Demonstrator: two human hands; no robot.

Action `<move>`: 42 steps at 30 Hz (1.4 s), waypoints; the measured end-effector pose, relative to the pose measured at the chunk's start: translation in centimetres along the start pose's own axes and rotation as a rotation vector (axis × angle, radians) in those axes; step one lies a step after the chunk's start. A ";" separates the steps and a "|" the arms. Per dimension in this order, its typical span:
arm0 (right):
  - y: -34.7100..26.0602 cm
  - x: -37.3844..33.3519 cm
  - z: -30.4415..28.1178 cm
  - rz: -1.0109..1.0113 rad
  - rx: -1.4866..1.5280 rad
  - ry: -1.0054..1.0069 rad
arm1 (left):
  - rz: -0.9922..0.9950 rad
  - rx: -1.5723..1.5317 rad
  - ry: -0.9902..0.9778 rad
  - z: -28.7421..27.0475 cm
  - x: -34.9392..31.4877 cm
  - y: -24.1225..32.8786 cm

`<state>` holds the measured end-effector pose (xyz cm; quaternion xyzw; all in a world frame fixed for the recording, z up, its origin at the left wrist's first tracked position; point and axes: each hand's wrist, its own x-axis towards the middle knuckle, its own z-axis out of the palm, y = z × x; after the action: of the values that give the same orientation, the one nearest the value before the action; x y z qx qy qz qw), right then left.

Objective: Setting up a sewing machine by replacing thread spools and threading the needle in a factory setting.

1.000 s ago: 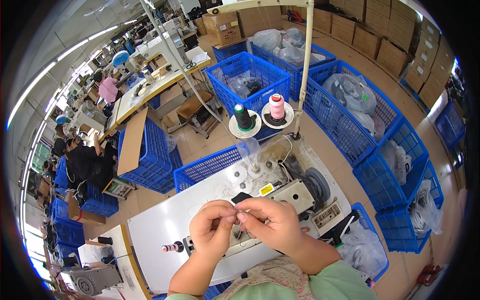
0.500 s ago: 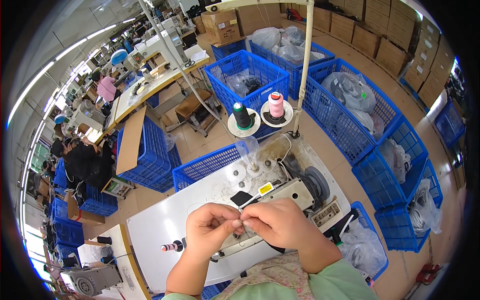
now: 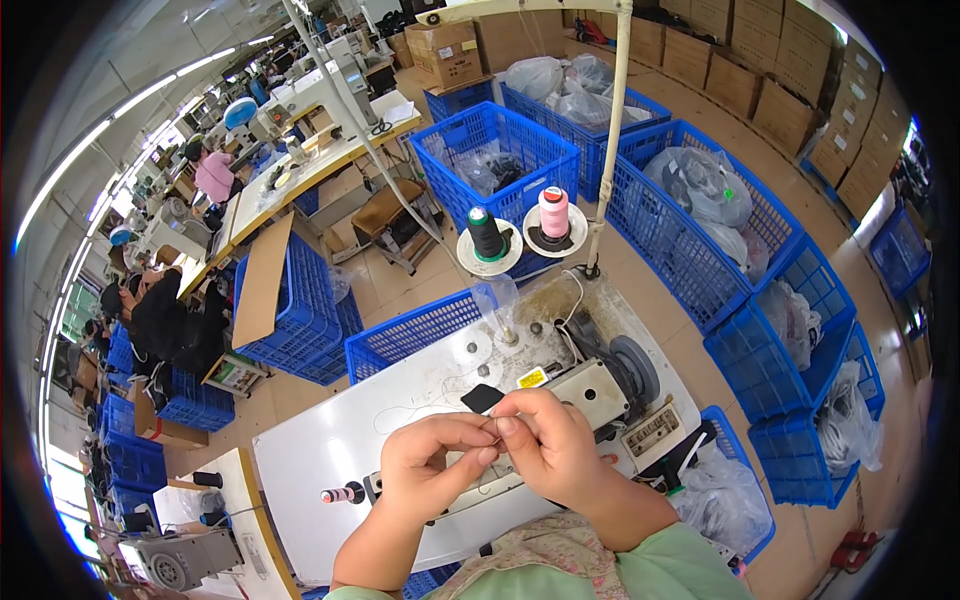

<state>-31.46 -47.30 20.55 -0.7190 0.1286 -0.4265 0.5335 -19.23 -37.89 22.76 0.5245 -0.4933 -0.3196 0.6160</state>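
My left hand [image 3: 432, 460] and my right hand [image 3: 548, 440] meet above the sewing machine [image 3: 590, 388], both closed in a pinch with fingertips almost touching. Between them is a thin thread [image 3: 486, 490], which hangs in a loose curve below the fingers. The fingertips hide its exact ends. Under my hands, much of the machine's head and needle area is covered. Beyond my fingers lies a small black piece [image 3: 482, 398] on the white machine table [image 3: 310, 440]. To the left of my left wrist, a bobbin-like pink and black spool [image 3: 343, 494] juts from the machine's end.
A black thread cone [image 3: 486, 234] and a pink thread cone [image 3: 554, 214] stand on holders behind the table. Blue crates [image 3: 495, 150] with bagged goods line the back and right. Another sewing machine [image 3: 180, 560] sits at lower left. A person in pink [image 3: 213, 175] works farther off.
Both hands have shifted slightly right, still pinched together. My right hand has turned, its fingers now higher and more upright. At the far left, a person in black has moved a little.
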 end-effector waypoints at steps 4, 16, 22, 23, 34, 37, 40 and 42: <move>0.1 -0.1 0.1 -0.062 -0.019 0.031 | -0.142 -0.380 0.081 0.4 1.0 1.1; -1.2 -0.7 -0.8 0.361 0.449 -0.088 | -0.268 -0.352 0.168 -0.8 1.4 0.4; -1.7 -0.5 -1.7 0.437 0.712 -0.198 | -0.173 -0.503 0.295 -0.6 1.1 1.3; -1.6 -0.5 -1.6 0.440 0.713 -0.202 | -0.162 -0.496 0.318 -0.4 1.0 1.3; -1.1 -0.8 -0.8 0.511 0.544 -0.372 | -0.100 -0.442 0.288 -0.9 0.2 1.3; -0.3 -1.6 0.2 0.335 0.488 -0.323 | -0.101 -0.390 0.265 -0.7 0.0 1.2; -0.9 -0.9 -0.6 0.596 0.553 -0.406 | -0.118 -0.414 0.300 -1.0 0.2 1.0; -0.9 -0.6 -0.7 0.575 0.516 -0.418 | -0.117 -0.351 0.325 -1.3 0.5 1.6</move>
<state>-32.62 -47.06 21.09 -0.5681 0.1019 -0.1241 0.8072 -18.01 -37.54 24.49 0.4815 -0.2933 -0.3469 0.7495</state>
